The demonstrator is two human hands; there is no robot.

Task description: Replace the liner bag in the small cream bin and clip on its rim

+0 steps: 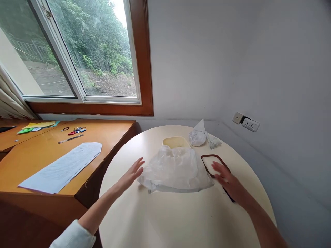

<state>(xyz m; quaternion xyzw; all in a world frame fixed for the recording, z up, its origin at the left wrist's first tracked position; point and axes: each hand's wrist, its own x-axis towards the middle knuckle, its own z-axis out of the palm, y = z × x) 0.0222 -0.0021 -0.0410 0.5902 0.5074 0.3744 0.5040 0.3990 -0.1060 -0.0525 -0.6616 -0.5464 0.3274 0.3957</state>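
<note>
A translucent white plastic bag [176,168] lies spread on the round table, its open edge toward me. Behind it a pale yellow tray or container [177,142] shows only in part, the bag covering its near side. My left hand [134,170] hovers just left of the bag, fingers stretched and holding nothing. To the right, my right hand [227,181] is a little blurred, with fingers apart, above a dark brown rounded frame or lid rim [212,155]. That hand hides part of the rim; whether it touches it, I cannot tell.
A knotted white plastic bag [198,134] sits at the back right of the round table [160,220]. On the wooden desk [116,129] at left are paper sheets [64,165], a pen [70,138] and keys [77,130]. A wall socket [250,124] is at right.
</note>
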